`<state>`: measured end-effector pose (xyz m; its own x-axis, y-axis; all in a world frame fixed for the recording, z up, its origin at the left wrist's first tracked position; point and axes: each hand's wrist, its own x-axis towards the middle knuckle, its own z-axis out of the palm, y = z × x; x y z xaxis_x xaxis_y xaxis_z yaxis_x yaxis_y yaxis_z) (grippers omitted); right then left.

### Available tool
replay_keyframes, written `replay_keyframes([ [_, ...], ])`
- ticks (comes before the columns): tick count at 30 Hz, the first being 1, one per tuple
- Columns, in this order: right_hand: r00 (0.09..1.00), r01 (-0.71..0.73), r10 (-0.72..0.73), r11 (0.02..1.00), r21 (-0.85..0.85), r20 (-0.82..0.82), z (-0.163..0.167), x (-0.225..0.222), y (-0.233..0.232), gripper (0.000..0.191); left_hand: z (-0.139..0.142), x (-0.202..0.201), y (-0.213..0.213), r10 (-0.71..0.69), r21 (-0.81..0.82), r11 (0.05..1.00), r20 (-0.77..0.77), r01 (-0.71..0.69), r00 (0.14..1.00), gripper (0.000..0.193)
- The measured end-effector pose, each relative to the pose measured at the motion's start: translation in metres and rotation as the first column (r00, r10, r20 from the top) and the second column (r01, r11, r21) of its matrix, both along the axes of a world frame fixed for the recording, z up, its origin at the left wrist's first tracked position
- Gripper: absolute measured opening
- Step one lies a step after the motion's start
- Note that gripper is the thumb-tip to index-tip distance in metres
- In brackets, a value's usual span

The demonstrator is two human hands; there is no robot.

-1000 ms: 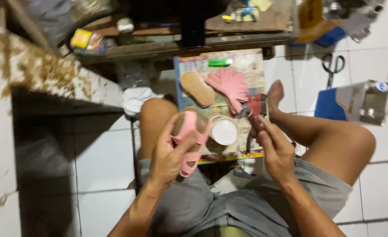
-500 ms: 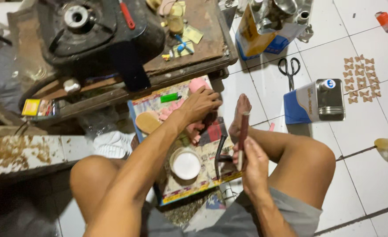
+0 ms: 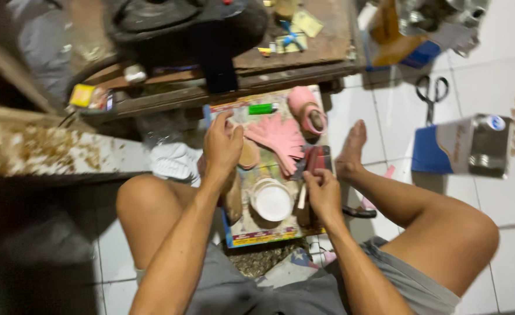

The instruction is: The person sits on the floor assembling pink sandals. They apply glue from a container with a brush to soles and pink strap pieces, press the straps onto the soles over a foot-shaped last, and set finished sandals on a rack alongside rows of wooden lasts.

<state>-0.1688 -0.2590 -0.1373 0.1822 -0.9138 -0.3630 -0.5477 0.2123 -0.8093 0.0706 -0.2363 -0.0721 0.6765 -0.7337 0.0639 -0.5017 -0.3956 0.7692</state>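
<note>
- Left hand, fingers curled downward, rests on a tan flat sole-shaped piece at nine o'clock of the pink fan of cut strips; whether it grips, I cannot tell.
- Right hand is closed around a thin pale stick-like tool, at three o'clock of the white round lid.
- Sole piece looks light and bendy; best pinched at its edge.

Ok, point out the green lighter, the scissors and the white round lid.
green lighter (image 3: 263,108), head view, middle of its body
scissors (image 3: 432,93), head view, near the pivot
white round lid (image 3: 272,201), head view, centre of its top
</note>
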Motion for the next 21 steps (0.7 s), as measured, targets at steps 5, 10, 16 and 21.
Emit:
replay_keyframes([
  [5,0.994,-0.108,0.094,0.951,-0.291,-0.06,0.007,0.011,-0.001,0.039,-0.016,0.006,0.035,0.174,0.216,0.954,0.169,-0.209,0.97,0.089],
  [10,0.996,-0.077,0.069,0.975,-0.207,-0.048,0.02,0.007,0.011,0.025,-0.012,0.001,0.035,0.144,0.113,0.98,0.151,-0.162,0.978,0.067],
  [16,0.77,-0.593,0.638,0.712,-0.377,-0.007,0.045,0.065,0.091,0.042,-0.002,0.013,0.028,0.298,0.256,0.934,-0.175,-0.249,0.938,0.057],
  [21,0.574,-0.785,0.774,0.613,0.09,-0.265,0.042,0.107,0.121,0.069,0.016,0.027,0.04,0.006,-0.184,0.82,-0.944,-0.543,0.329,0.041],
])
